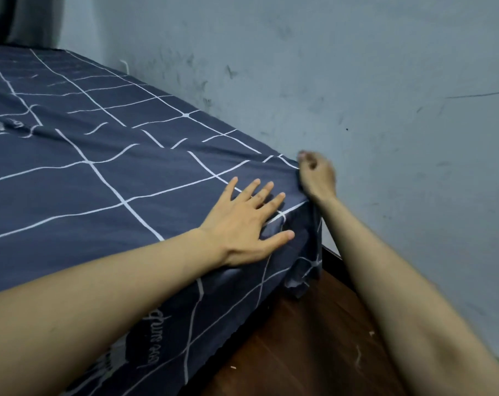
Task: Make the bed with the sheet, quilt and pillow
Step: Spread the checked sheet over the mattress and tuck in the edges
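Covering the mattress, the navy sheet with white grid lines runs from the left frame edge to the near corner; printed lettering low on its side panel is too blurred to read. Left hand lies flat on the sheet near the corner, fingers spread, gripping nothing. Right hand sits at the corner itself, beside the scuffed wall, fingers curled; motion blur hides whether it pinches fabric. Loose sheet hangs bunched below, above the wooden floor. Quilt and pillow out of view.
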